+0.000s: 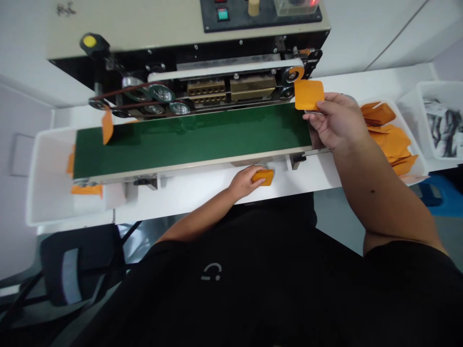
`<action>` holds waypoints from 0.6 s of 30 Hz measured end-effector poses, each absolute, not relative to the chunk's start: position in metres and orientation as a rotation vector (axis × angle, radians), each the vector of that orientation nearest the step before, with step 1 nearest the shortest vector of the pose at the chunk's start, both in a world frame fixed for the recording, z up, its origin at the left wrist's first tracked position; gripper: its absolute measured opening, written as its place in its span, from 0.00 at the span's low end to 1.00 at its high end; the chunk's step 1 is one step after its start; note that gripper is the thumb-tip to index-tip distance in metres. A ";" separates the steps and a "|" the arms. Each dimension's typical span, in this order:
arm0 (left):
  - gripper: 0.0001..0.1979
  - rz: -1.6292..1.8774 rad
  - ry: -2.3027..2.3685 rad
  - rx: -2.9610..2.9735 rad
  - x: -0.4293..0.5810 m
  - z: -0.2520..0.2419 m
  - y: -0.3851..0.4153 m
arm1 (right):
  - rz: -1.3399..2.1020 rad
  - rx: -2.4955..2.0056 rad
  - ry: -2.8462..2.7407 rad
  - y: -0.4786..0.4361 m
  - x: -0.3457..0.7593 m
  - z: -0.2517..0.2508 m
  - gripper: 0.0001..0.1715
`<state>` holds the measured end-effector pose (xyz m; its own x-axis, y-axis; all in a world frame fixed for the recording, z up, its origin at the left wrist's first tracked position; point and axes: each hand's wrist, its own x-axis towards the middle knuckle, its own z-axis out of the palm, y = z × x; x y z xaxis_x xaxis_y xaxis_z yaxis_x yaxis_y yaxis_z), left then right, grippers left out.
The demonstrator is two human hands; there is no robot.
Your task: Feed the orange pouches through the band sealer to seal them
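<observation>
A: Right hand (334,120)?
B: Pinching a pouch (308,95) at its eleven o'clock, right by the sealer (231,86) roller.
A: Left hand (244,182)?
B: Closed on another pouch (264,177) on the counter (318,176), six o'clock from the belt (191,140).

At two o'clock the right hand (336,120) pinches an orange pouch (308,95) beside the sealing machine (224,82). The left hand (244,182), near centre, grips a second pouch (265,177) on the white table (188,185). More pouches (392,140) lie at three o'clock.

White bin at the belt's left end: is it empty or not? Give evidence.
Not empty: orange pouches lie in the white bin, beneath the green belt.
</observation>
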<state>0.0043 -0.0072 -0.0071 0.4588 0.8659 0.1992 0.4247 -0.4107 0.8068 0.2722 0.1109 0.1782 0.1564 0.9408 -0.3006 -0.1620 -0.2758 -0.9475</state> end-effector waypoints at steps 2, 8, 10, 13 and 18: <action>0.20 0.812 1.079 2.015 0.004 -0.008 -0.007 | 1.340 -1.393 -0.880 0.116 0.270 0.175 0.06; 0.20 0.818 1.083 2.012 0.004 -0.006 -0.007 | 1.307 -1.360 -1.131 0.140 0.254 0.150 0.11; 0.20 0.812 1.084 2.015 0.004 -0.005 -0.007 | 1.270 -1.379 -1.252 0.140 0.248 0.150 0.12; 0.19 0.807 1.094 2.013 0.004 -0.005 -0.008 | 0.927 -1.473 -1.483 0.117 0.241 0.160 0.15; 0.20 0.818 1.105 1.969 0.004 -0.005 -0.009 | 0.156 -1.154 -2.035 0.028 0.242 0.140 0.07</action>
<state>0.0042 -0.0092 -0.0054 0.4304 0.8854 0.1754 0.4261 -0.3706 0.8253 0.2423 0.0280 0.1398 -0.2874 0.7732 0.5653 0.6780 0.5811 -0.4501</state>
